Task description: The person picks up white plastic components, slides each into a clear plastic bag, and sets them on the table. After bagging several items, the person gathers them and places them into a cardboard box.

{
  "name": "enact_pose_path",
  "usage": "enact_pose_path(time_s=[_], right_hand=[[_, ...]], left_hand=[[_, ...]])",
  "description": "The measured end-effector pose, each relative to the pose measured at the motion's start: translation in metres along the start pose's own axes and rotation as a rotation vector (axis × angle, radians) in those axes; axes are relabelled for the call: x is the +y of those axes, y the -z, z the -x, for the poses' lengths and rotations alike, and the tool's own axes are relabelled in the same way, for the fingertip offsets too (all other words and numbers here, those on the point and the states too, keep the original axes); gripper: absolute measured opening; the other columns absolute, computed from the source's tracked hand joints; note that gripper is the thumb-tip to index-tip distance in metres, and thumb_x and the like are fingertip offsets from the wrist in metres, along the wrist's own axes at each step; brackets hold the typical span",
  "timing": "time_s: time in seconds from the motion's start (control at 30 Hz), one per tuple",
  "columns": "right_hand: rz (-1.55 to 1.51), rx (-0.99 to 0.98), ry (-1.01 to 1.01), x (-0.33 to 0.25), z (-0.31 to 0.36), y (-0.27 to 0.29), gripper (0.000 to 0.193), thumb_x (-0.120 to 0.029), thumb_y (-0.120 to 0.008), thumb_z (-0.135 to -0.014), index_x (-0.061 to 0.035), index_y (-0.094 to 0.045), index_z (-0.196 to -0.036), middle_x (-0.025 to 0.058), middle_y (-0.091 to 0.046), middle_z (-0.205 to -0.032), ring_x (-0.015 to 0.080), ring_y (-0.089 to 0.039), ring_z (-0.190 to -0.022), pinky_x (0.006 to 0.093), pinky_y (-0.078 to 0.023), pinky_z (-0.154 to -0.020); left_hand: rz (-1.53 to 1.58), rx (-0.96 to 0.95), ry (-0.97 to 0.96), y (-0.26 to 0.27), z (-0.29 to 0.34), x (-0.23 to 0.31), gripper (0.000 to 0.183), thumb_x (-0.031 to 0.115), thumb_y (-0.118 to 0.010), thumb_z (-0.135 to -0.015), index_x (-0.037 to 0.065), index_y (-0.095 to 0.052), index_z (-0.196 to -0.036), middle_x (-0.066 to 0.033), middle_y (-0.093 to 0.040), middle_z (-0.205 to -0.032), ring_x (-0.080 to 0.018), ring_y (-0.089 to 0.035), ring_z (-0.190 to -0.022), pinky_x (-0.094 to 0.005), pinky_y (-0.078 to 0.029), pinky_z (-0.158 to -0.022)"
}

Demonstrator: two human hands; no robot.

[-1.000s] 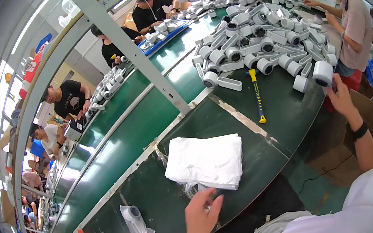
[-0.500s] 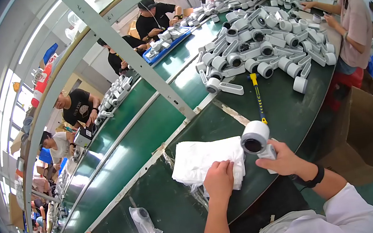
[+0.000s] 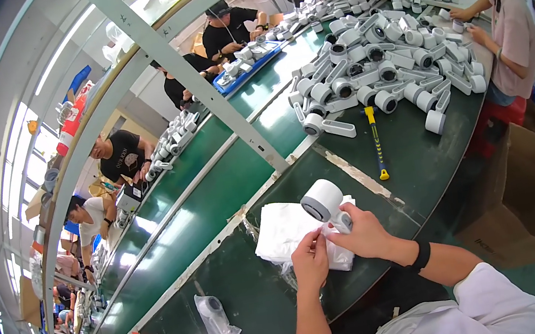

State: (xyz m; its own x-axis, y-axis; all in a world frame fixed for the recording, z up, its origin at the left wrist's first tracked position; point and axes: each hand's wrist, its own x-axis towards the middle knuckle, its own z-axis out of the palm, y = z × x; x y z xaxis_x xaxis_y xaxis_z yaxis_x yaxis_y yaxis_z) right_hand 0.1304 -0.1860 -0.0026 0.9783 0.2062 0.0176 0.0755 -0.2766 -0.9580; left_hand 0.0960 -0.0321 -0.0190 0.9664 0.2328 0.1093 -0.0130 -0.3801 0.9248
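Observation:
My right hand (image 3: 367,233) is closed round the handle of a white, hair-dryer-shaped device (image 3: 324,199) with a drum-like head and a grey ring. The head tilts up to the left, over a stack of thin white plastic bags (image 3: 275,229) on the green table. Just left of the handle, the fingertips of my left hand (image 3: 309,261) are pinched together, close to my right thumb. Whatever lies between them is too small to make out. One similar device in a clear bag (image 3: 215,319) lies to the left.
A large heap of similar devices (image 3: 389,61) covers the far table. Before it lies a yellow-and-black hammer (image 3: 377,145). A metal post (image 3: 201,87) rises at the left, by the conveyor (image 3: 202,190). An open carton (image 3: 525,199) stands right. Several people work around.
My right hand has brought the device leftward over the bag stack and turned it. My left hand has shifted slightly off the stack, and its fingertips now meet near the handle.

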Motion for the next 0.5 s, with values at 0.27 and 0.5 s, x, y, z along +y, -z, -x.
enact_pose_path(time_s=[0.27,0.5], right_hand=[[-0.043,0.142,0.042,0.003,-0.011,-0.015,0.051,-0.025,-0.07,-0.076,0.0007,-0.055,-0.116,0.0226,-0.068,-0.088,0.0388,-0.067,-0.085,0.0416,-0.053,-0.076],[-0.042,0.225,0.046,0.015,-0.008,-0.013,0.048,-0.019,-0.07,-0.075,0.002,-0.055,-0.115,0.0214,-0.068,-0.09,0.032,-0.068,-0.084,0.0383,-0.052,-0.075]], left_hand=[[0.117,0.035,0.04,0.002,0.003,-0.008,0.017,0.009,-0.062,-0.092,-0.004,-0.067,-0.102,-0.0034,-0.064,-0.077,-0.0076,-0.055,-0.066,-0.0217,-0.043,-0.058],[0.54,0.238,0.209,0.012,0.004,0.006,0.01,0.006,-0.058,-0.093,-0.001,-0.063,-0.098,-0.0069,-0.066,-0.083,-0.0108,-0.059,-0.067,-0.0251,-0.048,-0.055]])
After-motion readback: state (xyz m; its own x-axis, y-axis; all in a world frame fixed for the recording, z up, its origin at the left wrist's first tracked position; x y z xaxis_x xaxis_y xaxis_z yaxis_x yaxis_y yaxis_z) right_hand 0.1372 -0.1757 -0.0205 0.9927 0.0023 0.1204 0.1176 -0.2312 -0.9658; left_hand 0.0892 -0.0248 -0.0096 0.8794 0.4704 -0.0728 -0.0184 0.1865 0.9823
